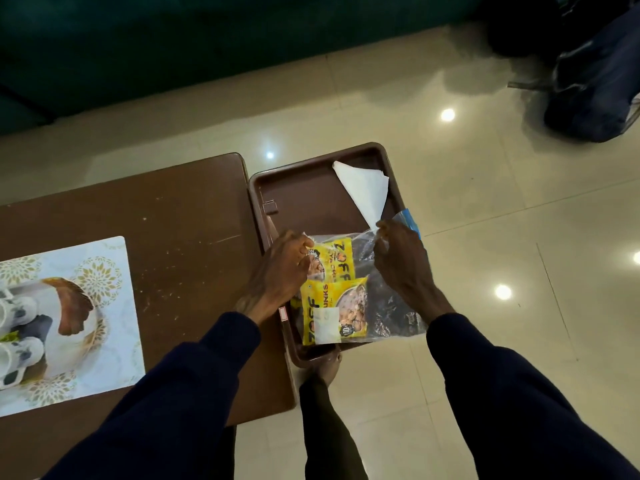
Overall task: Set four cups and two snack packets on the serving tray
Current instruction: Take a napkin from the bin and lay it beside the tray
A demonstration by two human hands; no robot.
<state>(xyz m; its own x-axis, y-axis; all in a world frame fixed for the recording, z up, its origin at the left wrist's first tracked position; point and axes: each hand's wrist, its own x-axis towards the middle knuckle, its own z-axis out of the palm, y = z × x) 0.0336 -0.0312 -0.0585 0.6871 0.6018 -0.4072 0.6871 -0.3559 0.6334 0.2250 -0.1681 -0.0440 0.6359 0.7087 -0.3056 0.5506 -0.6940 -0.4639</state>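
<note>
A brown serving tray (304, 195) sits partly on the right end of a brown table, overhanging the floor. On its near half lies a clear plastic bag (388, 306) with two yellow snack packets (332, 306) inside. My left hand (280, 271) pinches the bag's left top corner by the upper packet (341, 259). My right hand (401, 261) pinches the bag's right top edge, near its blue strip. White patterned cups (17, 337) stand at the far left on a placemat.
A folded white napkin (363, 188) lies in the tray's far right corner. The placemat (114, 306) also holds a white bowl with a brown piece. My bare foot (325, 367) stands under the tray's near edge. A dark bag (595, 81) lies on the tiled floor.
</note>
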